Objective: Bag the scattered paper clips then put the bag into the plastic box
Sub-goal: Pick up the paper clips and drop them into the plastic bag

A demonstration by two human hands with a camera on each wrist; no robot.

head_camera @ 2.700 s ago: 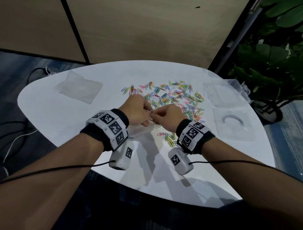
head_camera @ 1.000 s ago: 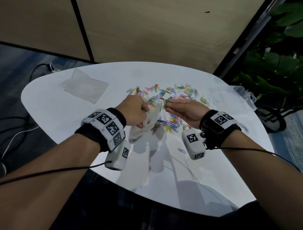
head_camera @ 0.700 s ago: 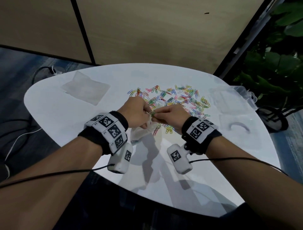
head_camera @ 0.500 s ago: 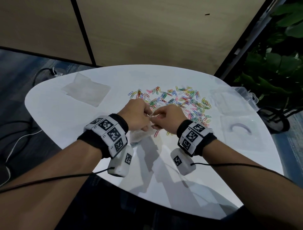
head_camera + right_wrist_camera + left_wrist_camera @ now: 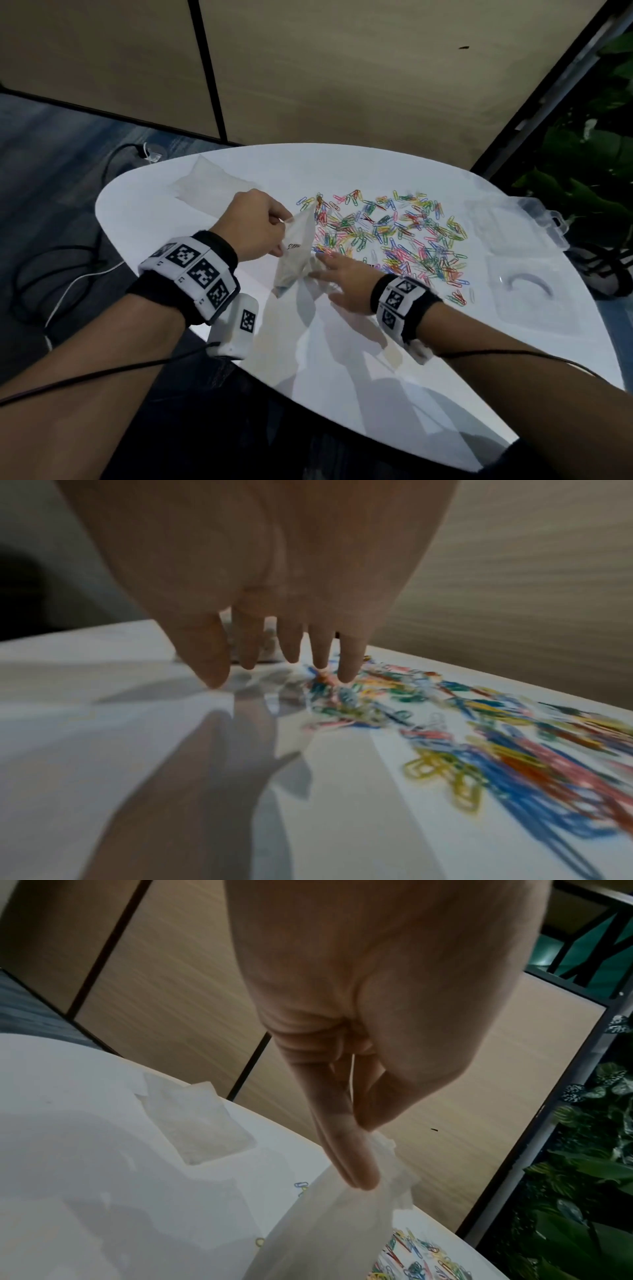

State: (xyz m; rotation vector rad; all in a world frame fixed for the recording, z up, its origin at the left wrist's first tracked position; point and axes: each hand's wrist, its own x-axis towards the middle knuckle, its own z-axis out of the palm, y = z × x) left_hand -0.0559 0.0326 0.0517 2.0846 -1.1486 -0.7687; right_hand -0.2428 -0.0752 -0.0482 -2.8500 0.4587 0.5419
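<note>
My left hand (image 5: 260,229) pinches the top edge of a small clear plastic bag (image 5: 296,253) and holds it up above the white table (image 5: 342,359); thumb and forefinger pinch the bag (image 5: 342,1231) in the left wrist view. A few clips show at the bag's bottom. My right hand (image 5: 337,274) lies low by the bag's foot, fingers (image 5: 347,658) straight and spread, tips at the near edge of the scattered coloured paper clips (image 5: 394,236). The clips (image 5: 496,750) are blurred in the right wrist view. The clear plastic box (image 5: 524,219) stands at the table's right edge.
A flat clear lid or tray (image 5: 534,294) lies near the right edge, in front of the box. A second clear bag (image 5: 209,185) lies at the far left of the table. Cables run on the floor at left. Plants stand beyond the right edge.
Both hands were together at the bag's mouth; now my left hand has lifted the bag higher and my right hand has left it and dropped open-fingered to the table beside the clips.
</note>
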